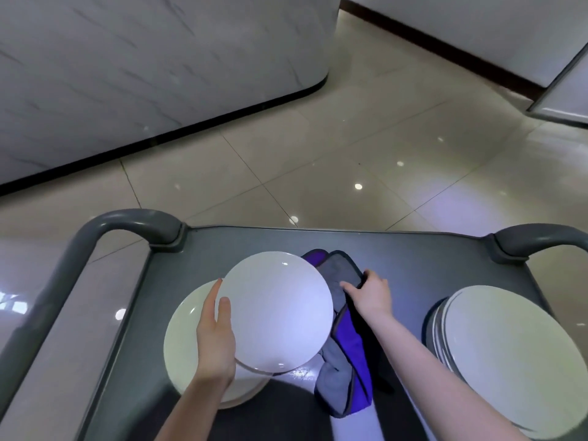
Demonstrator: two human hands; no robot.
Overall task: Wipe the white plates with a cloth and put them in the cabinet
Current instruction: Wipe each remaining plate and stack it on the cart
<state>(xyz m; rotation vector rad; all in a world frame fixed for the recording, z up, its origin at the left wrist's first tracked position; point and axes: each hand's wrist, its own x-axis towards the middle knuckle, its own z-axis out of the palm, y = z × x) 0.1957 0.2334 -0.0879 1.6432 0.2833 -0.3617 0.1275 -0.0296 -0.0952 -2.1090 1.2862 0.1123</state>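
**Inspector:** Report the hands first.

**Operator:** I see the left hand (214, 342) grasping a white plate (276, 313) by its left rim, with the thumb laid on the upper face and the palm at the edge. The right hand (370, 294) is clenched on the far end of a grey and purple cloth (350, 377), fingers curled over a dark-edged fold.

**Inspector:** Position of that plate?

**Operator:** It sits centre-left over the cart (429, 259), face toward me. It overlaps the right part of the left stack of plates (181, 338) and the left edge of the cloth. I cannot tell whether its near edge touches the stack beneath.

**Inspector:** And the cloth?

**Operator:** It lies crumpled on the cart top, running from far to near just right of the held plate, with my right forearm over its right side.

**Inspector:** Surroundings?

**Operator:** A right stack of plates (509, 361) stands at the near right of the cart, well apart from the cloth. Grey curved handles rise at both far corners, the left handle (95, 237) and the right handle (541, 237). Beyond is a glossy tiled floor (318, 154), and a marble-patterned counter (127, 74) with a dark base stands far left.
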